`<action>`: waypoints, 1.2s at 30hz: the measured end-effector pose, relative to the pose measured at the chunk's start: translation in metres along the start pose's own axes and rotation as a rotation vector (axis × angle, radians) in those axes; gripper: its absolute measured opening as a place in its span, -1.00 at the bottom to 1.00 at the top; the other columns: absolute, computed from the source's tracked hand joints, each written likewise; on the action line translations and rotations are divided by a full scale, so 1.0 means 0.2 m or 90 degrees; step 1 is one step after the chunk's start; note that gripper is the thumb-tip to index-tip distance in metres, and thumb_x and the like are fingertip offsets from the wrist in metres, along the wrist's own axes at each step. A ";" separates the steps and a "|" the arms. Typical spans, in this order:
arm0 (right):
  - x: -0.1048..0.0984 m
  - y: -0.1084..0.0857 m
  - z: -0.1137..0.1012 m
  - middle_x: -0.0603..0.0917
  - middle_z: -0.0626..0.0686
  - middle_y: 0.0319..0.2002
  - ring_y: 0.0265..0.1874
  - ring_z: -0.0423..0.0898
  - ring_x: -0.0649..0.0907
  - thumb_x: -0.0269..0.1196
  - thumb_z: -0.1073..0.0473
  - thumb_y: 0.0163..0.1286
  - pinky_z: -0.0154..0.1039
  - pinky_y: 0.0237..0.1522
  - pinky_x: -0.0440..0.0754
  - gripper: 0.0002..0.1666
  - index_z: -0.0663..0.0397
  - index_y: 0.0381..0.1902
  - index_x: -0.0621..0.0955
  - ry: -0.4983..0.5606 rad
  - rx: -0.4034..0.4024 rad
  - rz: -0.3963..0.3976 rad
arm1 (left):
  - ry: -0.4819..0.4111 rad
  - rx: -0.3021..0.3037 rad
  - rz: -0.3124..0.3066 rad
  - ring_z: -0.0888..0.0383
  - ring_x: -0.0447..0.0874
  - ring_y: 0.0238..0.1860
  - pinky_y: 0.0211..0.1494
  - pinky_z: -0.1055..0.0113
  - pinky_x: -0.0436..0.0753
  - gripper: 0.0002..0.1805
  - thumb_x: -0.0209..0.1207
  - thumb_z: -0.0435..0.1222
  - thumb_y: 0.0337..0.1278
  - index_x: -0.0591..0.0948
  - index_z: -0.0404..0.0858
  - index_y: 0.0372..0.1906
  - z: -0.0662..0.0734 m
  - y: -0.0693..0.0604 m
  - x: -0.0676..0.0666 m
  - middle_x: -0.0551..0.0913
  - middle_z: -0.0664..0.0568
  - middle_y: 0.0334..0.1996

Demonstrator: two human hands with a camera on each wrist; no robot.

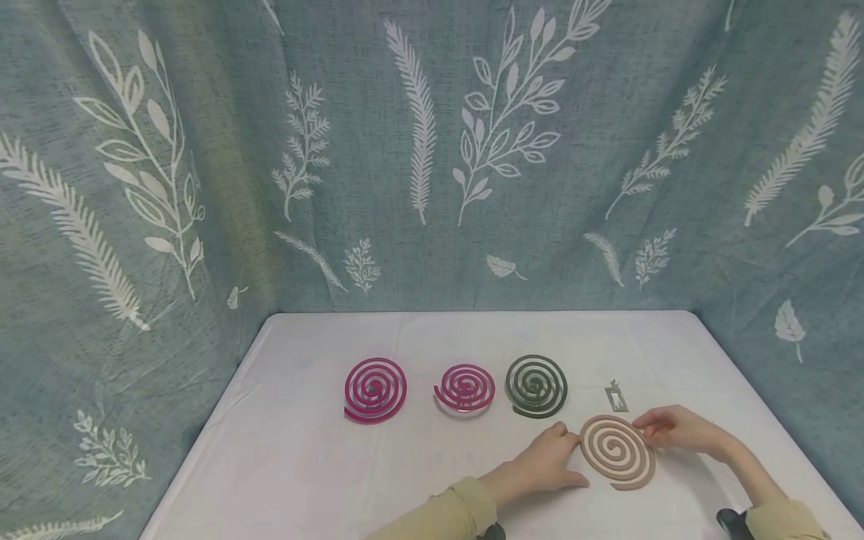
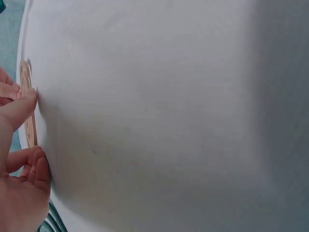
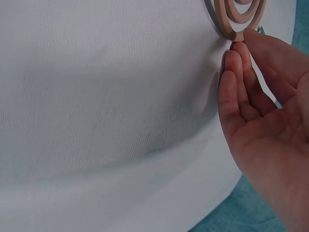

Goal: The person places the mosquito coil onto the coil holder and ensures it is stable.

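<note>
A brown spiral mosquito coil (image 1: 617, 452) is at the right side of the white table, between the two hands. My right hand (image 1: 682, 430) pinches its right edge; in the right wrist view the thumb and fingertips meet on the outer ring of the coil (image 3: 222, 19). On the other side, my left hand (image 1: 543, 461) has its fingertips against the coil's left edge. Its thumb is spread away from the fingers, and in the left wrist view it overlaps the edge-on coil (image 2: 30, 130). A small flat metal stand (image 1: 616, 397) with a cut-out lies just behind the brown coil.
Farther back on the table (image 1: 304, 465), a dark green coil (image 1: 536, 386), a pink coil (image 1: 464, 388) and another pink coil (image 1: 375, 390) stand in a row. The middle pink one looks raised. A blue-green leaf-patterned curtain (image 1: 432, 150) surrounds the table's back and sides.
</note>
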State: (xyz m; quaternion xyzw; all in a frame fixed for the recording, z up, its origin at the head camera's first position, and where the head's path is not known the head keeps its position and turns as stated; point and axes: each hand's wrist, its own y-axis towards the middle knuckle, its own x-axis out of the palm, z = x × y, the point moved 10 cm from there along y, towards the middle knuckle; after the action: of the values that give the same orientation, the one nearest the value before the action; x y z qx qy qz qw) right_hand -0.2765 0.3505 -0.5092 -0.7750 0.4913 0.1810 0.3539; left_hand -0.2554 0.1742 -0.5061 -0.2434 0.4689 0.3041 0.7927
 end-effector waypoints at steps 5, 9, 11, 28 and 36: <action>-0.01 0.00 0.00 0.64 0.03 -0.34 -0.33 -0.14 0.54 0.26 0.24 0.18 -0.25 -0.24 0.51 -0.54 0.41 0.01 0.55 -0.008 -0.003 0.013 | -0.047 -0.013 -0.001 0.42 0.28 -0.43 -0.32 0.65 0.41 -0.30 0.31 0.03 -0.02 0.47 -0.19 0.24 -0.02 0.01 0.00 0.43 0.22 -0.35; 0.00 0.00 -0.01 0.62 0.03 -0.39 -0.38 -0.15 0.52 0.26 0.25 0.17 -0.28 -0.29 0.49 -0.57 0.40 -0.03 0.56 -0.012 -0.006 0.020 | -0.071 -0.024 -0.005 0.41 0.25 -0.48 -0.41 0.64 0.36 -0.27 0.32 0.01 -0.02 0.43 -0.18 0.27 -0.03 0.01 0.00 0.34 0.25 -0.44; 0.00 -0.01 -0.01 0.61 0.02 -0.42 -0.41 -0.15 0.51 0.26 0.24 0.16 -0.29 -0.31 0.48 -0.59 0.39 -0.05 0.56 -0.015 0.000 0.021 | -0.077 -0.025 -0.005 0.40 0.23 -0.49 -0.43 0.63 0.34 -0.25 0.32 0.02 -0.02 0.42 -0.18 0.29 -0.03 0.01 0.00 0.32 0.24 -0.46; 0.03 -0.04 -0.06 0.51 0.04 -0.39 -0.46 -0.24 0.46 0.38 0.38 -0.10 -0.40 -0.40 0.49 -0.31 0.43 0.08 0.48 -0.039 -0.062 -0.019 | -0.025 -0.065 0.026 0.34 0.51 -0.07 0.10 0.53 0.53 -0.03 0.43 0.19 -0.36 0.40 -0.23 0.22 -0.01 0.04 0.01 0.49 0.15 -0.09; 0.05 -0.05 -0.12 0.50 0.01 -0.41 -0.46 -0.27 0.42 0.37 0.48 -0.24 -0.41 -0.42 0.47 -0.26 0.33 0.06 0.51 -0.085 -0.090 0.012 | -0.059 -0.089 0.044 0.39 0.42 -0.24 -0.01 0.58 0.54 -0.18 0.42 0.16 -0.28 0.44 -0.21 0.09 -0.02 0.04 0.01 0.43 0.19 -0.25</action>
State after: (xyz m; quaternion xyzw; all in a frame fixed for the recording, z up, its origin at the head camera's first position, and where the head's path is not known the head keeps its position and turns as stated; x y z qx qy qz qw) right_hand -0.2651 0.3300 -0.4956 -0.7797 0.4598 0.2698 0.3284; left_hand -0.2629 0.1765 -0.5104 -0.2676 0.4175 0.3742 0.7836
